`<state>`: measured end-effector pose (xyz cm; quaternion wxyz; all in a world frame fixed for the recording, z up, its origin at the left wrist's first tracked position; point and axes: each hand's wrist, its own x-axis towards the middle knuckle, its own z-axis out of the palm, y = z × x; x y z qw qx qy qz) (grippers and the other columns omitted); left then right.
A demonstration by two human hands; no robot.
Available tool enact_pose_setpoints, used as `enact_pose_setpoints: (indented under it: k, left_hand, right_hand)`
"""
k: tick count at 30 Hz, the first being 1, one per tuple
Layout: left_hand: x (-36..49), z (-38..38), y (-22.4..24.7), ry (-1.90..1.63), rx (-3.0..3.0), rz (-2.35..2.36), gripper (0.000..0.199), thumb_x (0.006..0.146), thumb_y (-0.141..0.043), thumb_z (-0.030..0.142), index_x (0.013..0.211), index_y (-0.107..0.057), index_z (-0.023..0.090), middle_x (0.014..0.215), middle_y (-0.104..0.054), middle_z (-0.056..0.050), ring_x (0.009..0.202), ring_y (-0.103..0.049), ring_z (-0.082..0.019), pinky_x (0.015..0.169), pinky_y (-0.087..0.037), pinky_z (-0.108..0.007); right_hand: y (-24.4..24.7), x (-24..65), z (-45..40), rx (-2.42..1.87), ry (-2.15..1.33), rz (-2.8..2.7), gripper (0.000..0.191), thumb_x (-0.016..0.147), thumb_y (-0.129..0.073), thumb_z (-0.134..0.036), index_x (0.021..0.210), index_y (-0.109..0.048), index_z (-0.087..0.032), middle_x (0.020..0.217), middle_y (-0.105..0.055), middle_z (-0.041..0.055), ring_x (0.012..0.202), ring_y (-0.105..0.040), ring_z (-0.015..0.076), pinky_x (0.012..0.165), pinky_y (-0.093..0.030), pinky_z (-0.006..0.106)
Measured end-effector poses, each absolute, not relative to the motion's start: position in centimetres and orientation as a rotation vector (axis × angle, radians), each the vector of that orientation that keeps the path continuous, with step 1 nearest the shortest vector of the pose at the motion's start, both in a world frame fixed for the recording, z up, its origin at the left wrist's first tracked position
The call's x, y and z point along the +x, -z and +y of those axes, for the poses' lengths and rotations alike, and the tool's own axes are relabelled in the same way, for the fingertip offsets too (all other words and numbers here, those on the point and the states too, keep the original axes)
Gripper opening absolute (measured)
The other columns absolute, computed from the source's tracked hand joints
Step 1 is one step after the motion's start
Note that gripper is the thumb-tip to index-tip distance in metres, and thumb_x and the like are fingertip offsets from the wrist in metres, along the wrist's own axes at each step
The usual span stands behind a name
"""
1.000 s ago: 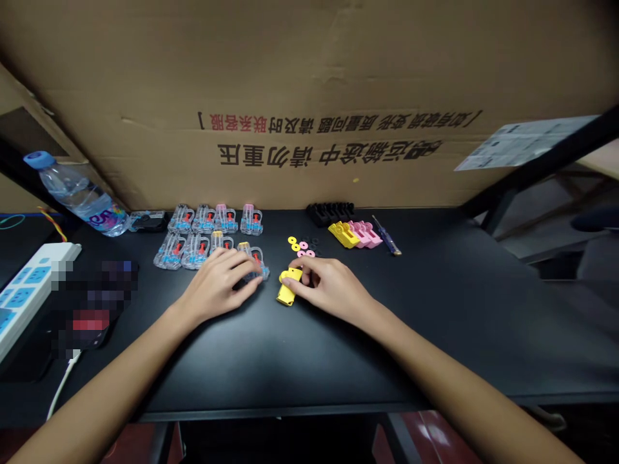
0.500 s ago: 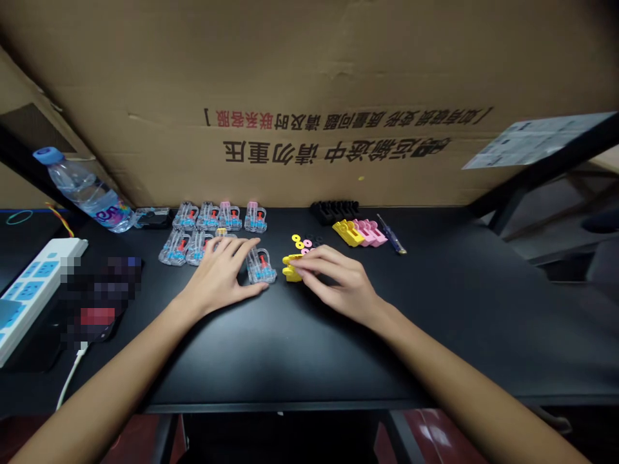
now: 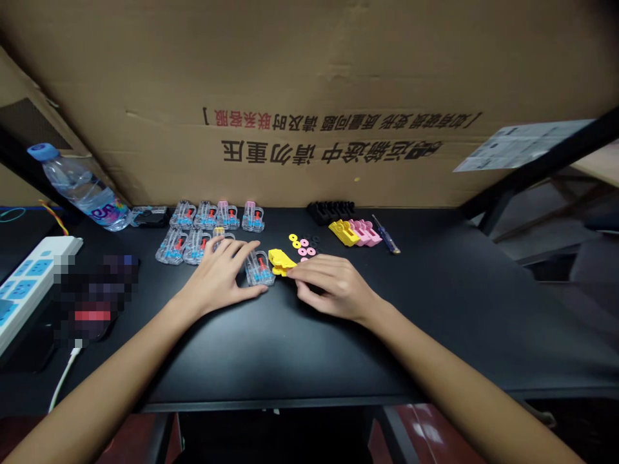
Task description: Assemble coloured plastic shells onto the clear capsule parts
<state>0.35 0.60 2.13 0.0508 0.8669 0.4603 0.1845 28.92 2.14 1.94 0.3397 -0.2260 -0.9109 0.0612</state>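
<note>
The left hand [image 3: 217,277] lies spread and palm down on the desk, fingers fanned, its thumb tip just beside a clear plastic case [image 3: 260,268] with a red core and blue marks. The right hand [image 3: 333,287] reaches in flat with its fingers together, their tips at the end of a yellow plastic piece [image 3: 280,261]. Whether they pinch it or only touch it, I cannot tell. That piece lies on the desk between the hands, just beside the clear case, and the work in hand seems to centre on these two. Its surface looks smooth and its outline chunky and stepped.

Behind the left hand stand more clear cases [image 3: 182,246] in two loose rows, glossy and see-through, some with pink or yellow parts inside. Above the right hand lie small round washers [image 3: 304,252] in pink, yellow and black, then a group of yellow parts [image 3: 343,232] and pink parts [image 3: 365,232], a black ridged block [image 3: 330,211] and a small screwdriver [image 3: 385,234]. All of it sits on a matte black desk [image 3: 271,361], with a water bottle [image 3: 82,193] and a power strip [image 3: 33,290] off to the left and a cardboard box [image 3: 309,77] along the back
</note>
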Motion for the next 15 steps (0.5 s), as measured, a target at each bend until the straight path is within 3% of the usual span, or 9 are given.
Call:
enact_pose_setpoints:
  k: [3, 15]
  left_hand:
    - [0.33, 0.56, -2.3, -0.557, 2.637, 1.406, 0.08, 0.092, -0.07, 0.062, 0.158, -0.046, 0.023, 0.146, -0.064, -0.015, 0.135, -0.058, -0.036, 0.125, -0.027, -0.061]
    - [0.33, 0.51, -2.36, -0.535, 2.652, 1.41, 0.076, 0.094, -0.068, 0.064, 0.155, -0.048, 0.023, 0.146, -0.064, -0.015, 0.134, -0.057, -0.035, 0.125, -0.024, -0.061]
  right_hand:
    - [-2.16, 28.94, 2.0, -0.644, -0.188, -2.368, 0.028, 0.089, -0.061, -0.014, 0.105, -0.081, -0.024, 0.093, -0.085, 0.006, 0.078, -0.08, 0.0228, 0.075, -0.066, 0.039]
    - [-2.49, 28.49, 1.87, -0.824, -0.155, -2.56, 0.027, 0.09, -0.057, -0.013, 0.097, -0.081, -0.02, 0.093, -0.083, 0.0087, 0.081, -0.078, 0.0243, 0.082, -0.062, 0.04]
